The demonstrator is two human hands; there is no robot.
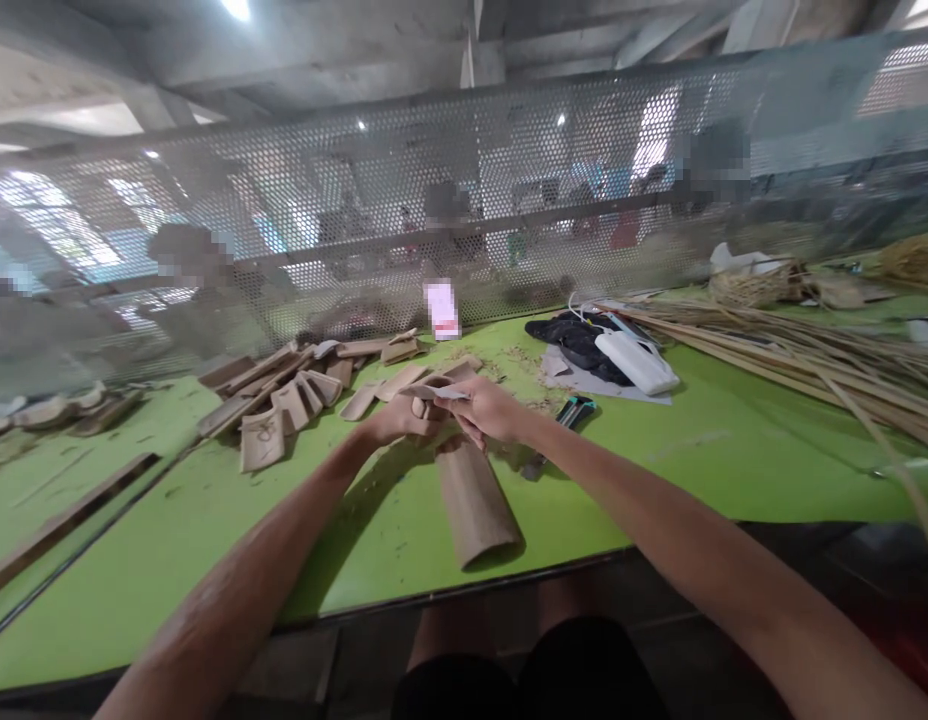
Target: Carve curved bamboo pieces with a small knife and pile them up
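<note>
My left hand (pixel 405 420) is closed around a small curved bamboo piece (pixel 426 385), held above the green table. Against that piece presses my right hand (pixel 492 408), its fingers pinching a thin pale grey sheet (pixel 453 393) that looks like sandpaper. Part of the bamboo piece is hidden by the fingers. Right below the hands a larger half-round bamboo section (pixel 479 505) lies on the table, rounded side up, with its near end close to the front edge. A teal and black utility knife (pixel 575 411) lies beside my right forearm.
A pile of cut bamboo pieces (pixel 284 395) spreads across the left. A wooden strip (pixel 70 520) lies farther left. Behind the knife are a black cloth (pixel 576 345) and a white device (pixel 638 362). Long bamboo strips (pixel 794 350) cover the right. A perforated screen (pixel 509 200) stands behind, people beyond.
</note>
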